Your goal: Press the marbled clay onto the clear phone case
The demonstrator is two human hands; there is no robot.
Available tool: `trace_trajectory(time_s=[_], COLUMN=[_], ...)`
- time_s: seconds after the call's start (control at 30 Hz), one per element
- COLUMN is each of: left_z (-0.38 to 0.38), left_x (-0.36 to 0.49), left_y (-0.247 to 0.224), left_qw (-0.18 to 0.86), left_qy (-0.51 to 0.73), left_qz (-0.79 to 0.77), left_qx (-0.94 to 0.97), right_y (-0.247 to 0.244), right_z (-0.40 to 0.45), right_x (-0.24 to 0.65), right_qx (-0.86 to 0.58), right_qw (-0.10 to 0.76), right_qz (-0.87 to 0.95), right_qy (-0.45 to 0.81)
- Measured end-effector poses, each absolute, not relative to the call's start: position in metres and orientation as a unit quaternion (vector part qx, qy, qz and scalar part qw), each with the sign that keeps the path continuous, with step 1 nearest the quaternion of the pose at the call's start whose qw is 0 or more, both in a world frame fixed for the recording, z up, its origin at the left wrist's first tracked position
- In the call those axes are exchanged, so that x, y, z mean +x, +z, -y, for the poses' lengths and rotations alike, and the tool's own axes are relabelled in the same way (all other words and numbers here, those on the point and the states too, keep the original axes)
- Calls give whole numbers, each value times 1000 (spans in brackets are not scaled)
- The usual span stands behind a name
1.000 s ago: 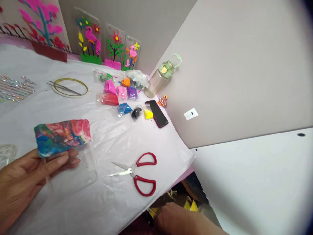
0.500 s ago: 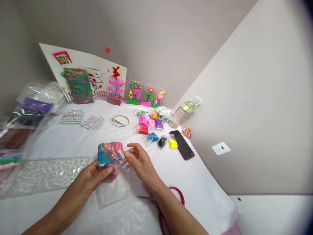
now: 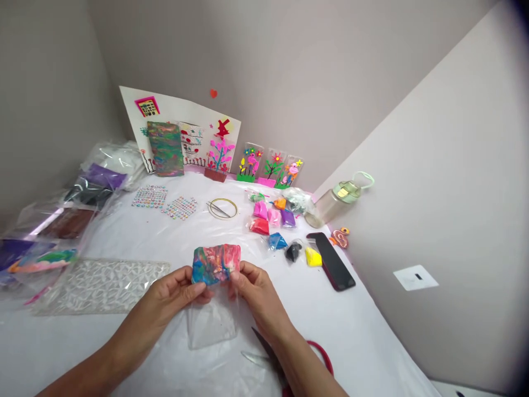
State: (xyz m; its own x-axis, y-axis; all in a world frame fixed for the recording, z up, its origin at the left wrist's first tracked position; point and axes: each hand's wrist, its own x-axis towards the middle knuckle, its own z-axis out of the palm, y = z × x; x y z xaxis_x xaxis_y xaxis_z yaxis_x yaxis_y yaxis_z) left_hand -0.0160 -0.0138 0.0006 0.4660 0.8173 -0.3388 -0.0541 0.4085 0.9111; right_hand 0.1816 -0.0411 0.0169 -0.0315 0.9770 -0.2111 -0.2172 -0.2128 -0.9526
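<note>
Multicoloured clay [image 3: 215,263], swirled in blue, green, red and pink, covers the upper end of a clear rectangular panel [image 3: 212,325]. My left hand [image 3: 177,289] grips its left edge, thumb in front and fingers behind. On the right edge, my right hand [image 3: 256,286] pinches the clay with its thumb over the front corner. Below the clay the panel is bare and see-through. Red-handled scissors [image 3: 320,353] lie partly hidden under my right forearm, blades open.
Small packets of coloured clay, including a blue one [image 3: 276,241], lie beside a phone [image 3: 333,262] and a bottle [image 3: 334,201]. A textured clear sheet [image 3: 111,286], rhinestone sheets [image 3: 149,196] and bagged clay [image 3: 68,223] are at left. Decorated panels [image 3: 250,162] stand behind.
My right hand has closed onto the clay-covered panel's right edge, where its fingers were looser before. The view has shifted left, so everything appears further right, and more of the scissors shows.
</note>
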Motion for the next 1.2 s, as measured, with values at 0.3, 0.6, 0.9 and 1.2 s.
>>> trace_trajectory(time_s=[0.3, 0.6, 0.9, 1.2], left_z=[16, 18, 16, 14], left_x=[-15, -11, -11, -13], left_y=[4, 2, 5, 8], left_qw=[749, 770, 754, 731], left_qy=[301, 268, 294, 291], left_qz=[-402, -390, -408, -425], left_qx=[432, 427, 422, 448], right_y=[20, 24, 23, 21], right_z=[46, 53, 47, 49], right_x=[176, 168, 174, 173], right_qx=[-510, -489, -489, -448], right_qw=[476, 440, 448, 427], right_qz=[403, 397, 416, 419], right_qy=[592, 641, 623, 664])
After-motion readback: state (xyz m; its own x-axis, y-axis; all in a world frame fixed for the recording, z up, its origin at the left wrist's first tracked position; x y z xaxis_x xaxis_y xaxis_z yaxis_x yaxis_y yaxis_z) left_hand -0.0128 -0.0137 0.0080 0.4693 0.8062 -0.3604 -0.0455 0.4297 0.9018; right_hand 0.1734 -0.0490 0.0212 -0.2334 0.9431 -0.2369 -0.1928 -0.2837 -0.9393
